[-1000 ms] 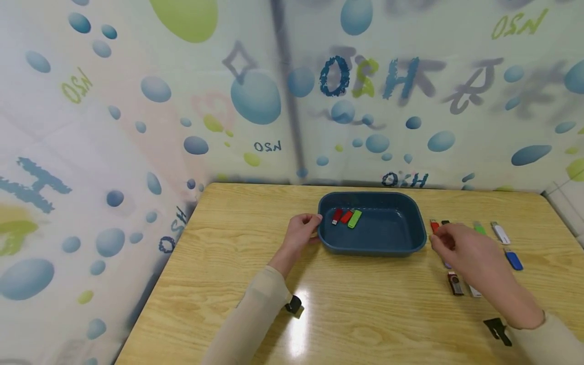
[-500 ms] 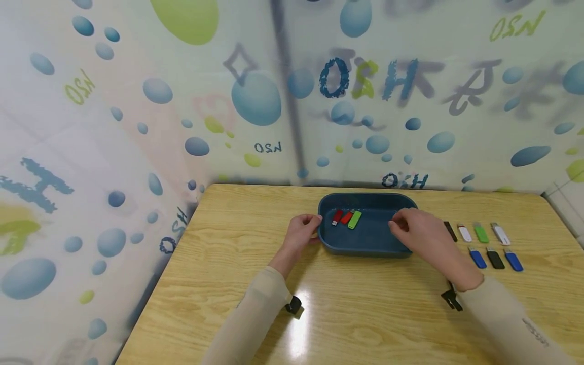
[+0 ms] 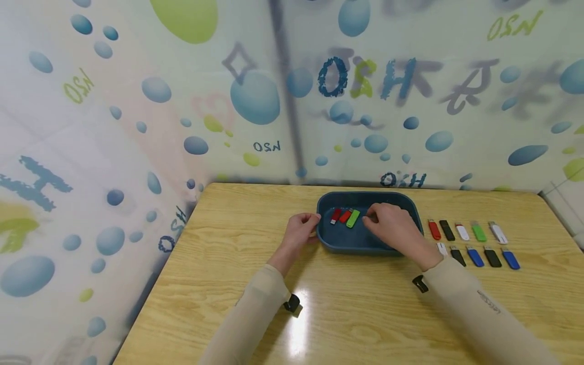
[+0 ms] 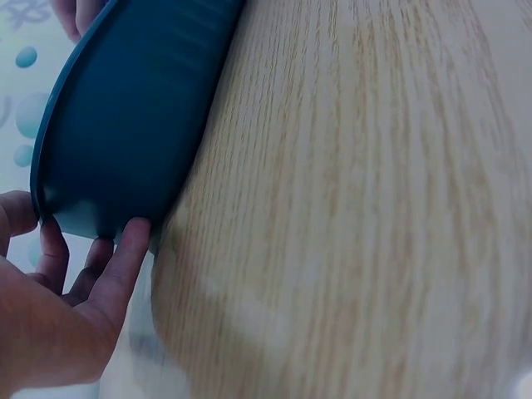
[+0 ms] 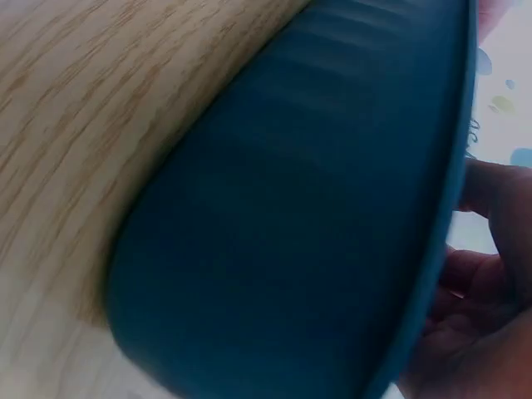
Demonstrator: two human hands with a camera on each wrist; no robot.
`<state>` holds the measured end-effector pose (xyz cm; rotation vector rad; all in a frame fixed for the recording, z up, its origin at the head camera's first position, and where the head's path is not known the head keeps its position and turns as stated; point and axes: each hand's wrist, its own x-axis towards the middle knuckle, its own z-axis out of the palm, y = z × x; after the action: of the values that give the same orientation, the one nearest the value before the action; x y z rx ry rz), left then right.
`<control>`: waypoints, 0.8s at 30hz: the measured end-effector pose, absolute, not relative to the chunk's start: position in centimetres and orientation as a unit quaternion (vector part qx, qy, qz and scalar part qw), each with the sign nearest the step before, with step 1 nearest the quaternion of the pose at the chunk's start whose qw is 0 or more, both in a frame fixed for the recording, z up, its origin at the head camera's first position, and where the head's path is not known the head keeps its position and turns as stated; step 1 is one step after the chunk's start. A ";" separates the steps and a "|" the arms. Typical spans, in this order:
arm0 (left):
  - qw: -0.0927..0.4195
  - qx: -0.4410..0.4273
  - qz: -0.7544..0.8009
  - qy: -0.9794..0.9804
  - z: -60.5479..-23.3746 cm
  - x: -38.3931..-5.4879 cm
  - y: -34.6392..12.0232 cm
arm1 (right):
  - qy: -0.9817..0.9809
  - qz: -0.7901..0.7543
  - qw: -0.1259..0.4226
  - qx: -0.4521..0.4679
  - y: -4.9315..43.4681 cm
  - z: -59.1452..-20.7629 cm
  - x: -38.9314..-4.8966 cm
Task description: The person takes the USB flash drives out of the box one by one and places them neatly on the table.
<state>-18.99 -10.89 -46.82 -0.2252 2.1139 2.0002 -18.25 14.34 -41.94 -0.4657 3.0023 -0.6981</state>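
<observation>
A dark blue rectangular tray (image 3: 337,243) stands on the wooden table. At its left end my left hand (image 3: 300,232) grips the rim; in the left wrist view its fingers (image 4: 125,266) lie against the outer wall, with the thumb at the edge. Inside, toward the left, lie a dark red USB stick (image 3: 335,216), a red USB stick (image 3: 345,216) and a green USB stick (image 3: 353,219). My right hand (image 3: 393,227) hangs over the tray's right half, thumb and index finger close together just right of the green stick. I cannot tell whether anything is between those fingertips.
Right of the tray, several USB sticks lie in rows, among them a red stick (image 3: 434,229), a light green stick (image 3: 479,231) and a blue stick (image 3: 511,258). My right sleeve (image 3: 474,299) covers the table nearest them. A patterned curtain (image 3: 255,101) rises behind the table.
My right hand has moved left from above the rows of USB sticks, across the tray's right rim, to over its inside. My left hand has stayed at the left rim.
</observation>
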 end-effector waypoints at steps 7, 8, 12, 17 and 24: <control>0.117 -0.079 0.678 0.721 -46.7 -19.0 -11.0 | 0.965 -0.219 0.035 -0.141 13.2 -43.2 -19.5; 0.118 -0.079 0.678 0.721 -46.7 -19.1 -11.0 | 0.966 -0.217 0.039 -0.139 13.0 -43.4 -19.7; 0.114 -0.073 0.677 0.723 -46.8 -19.0 -11.1 | 0.970 -0.203 0.056 -0.121 12.5 -43.9 -20.1; 0.114 -0.071 0.677 0.724 -46.8 -19.0 -11.1 | 0.975 -0.180 0.083 -0.102 11.8 -44.2 -20.6; 0.117 -0.068 0.675 0.725 -46.9 -19.1 -11.2 | 0.974 -0.177 0.107 -0.095 11.2 -44.4 -21.5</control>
<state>-19.08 -11.16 -46.86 -0.1989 2.1236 1.9756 -21.46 11.25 -44.38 -0.2795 2.8674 -0.5200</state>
